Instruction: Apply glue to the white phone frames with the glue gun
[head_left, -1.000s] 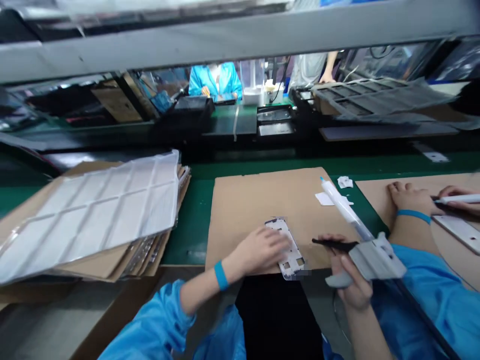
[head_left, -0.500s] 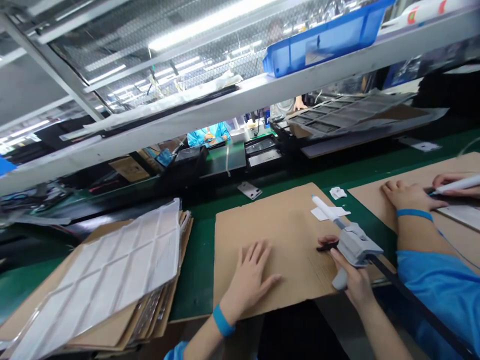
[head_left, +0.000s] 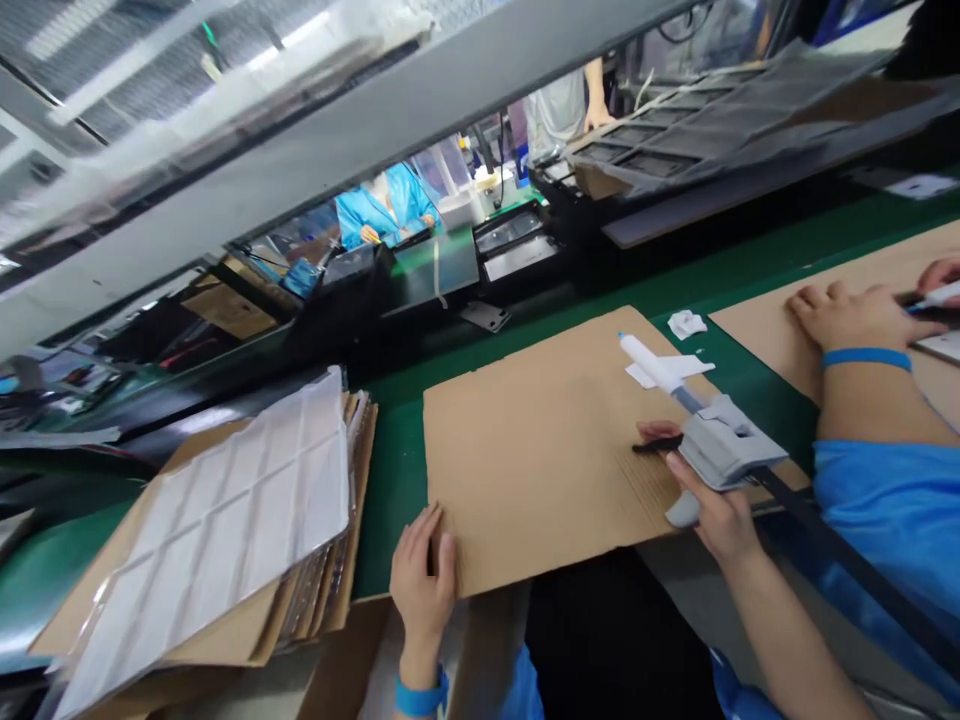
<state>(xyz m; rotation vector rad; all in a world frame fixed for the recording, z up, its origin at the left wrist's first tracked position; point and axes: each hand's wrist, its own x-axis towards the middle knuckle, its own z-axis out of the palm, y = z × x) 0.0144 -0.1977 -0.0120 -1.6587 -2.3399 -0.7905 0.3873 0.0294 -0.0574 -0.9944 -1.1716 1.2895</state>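
My left hand [head_left: 424, 575] rests at the left front corner of a flat cardboard sheet [head_left: 525, 450], its thumb and fingers apart. In my right hand [head_left: 720, 515] is a grey glue gun [head_left: 727, 440], my fingers wrapped around its handle by the black trigger. Its white barrel ends in a blue tip that points up and left over the sheet. Under the barrel lies a piece of white paper [head_left: 686, 367]. A dark hose [head_left: 832, 540] runs from the back of the gun.
On the left is a stack of cardboard topped with white divided plastic trays [head_left: 247, 500]. A co-worker's hand [head_left: 847, 325] lies on another cardboard sheet [head_left: 780, 330] at right. A crumpled white wipe [head_left: 686, 324] sits between the sheets. A shelf beam [head_left: 300, 170] crosses above the green bench [head_left: 390, 480].
My left hand has moved left and toward me, from the middle of the cardboard to its left front corner. My right hand keeps hold of the glue gun. The view has tilted down.
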